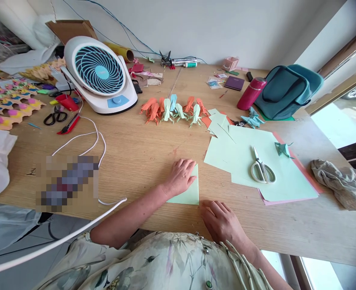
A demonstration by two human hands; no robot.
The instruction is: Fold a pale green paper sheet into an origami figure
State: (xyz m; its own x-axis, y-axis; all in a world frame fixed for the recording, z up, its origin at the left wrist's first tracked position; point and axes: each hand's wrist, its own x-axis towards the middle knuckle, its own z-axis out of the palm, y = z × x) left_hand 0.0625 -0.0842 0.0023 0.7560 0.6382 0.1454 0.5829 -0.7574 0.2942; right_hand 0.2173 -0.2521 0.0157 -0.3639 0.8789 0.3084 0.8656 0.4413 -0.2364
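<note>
The left hand (182, 176) lies flat, unclenched, on pale green, straight-edged paper (187, 197); whether the right hand (221, 219) grips is unclear. Likely light and easily creased, it suits edge holds.

Pale-green paper (185, 198) — cream top (162, 264) (leafy print) — crimson bottle (251, 94).

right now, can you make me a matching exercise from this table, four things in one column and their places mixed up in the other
Things
1. left hand
2. scissors with white handles
3. magenta bottle
4. fan

Places
A. beside the teal bag
B. left of the folded paper figures
C. on the small green sheet
D. on the large green sheets

Pairs: 1-C, 2-D, 3-A, 4-B
</note>
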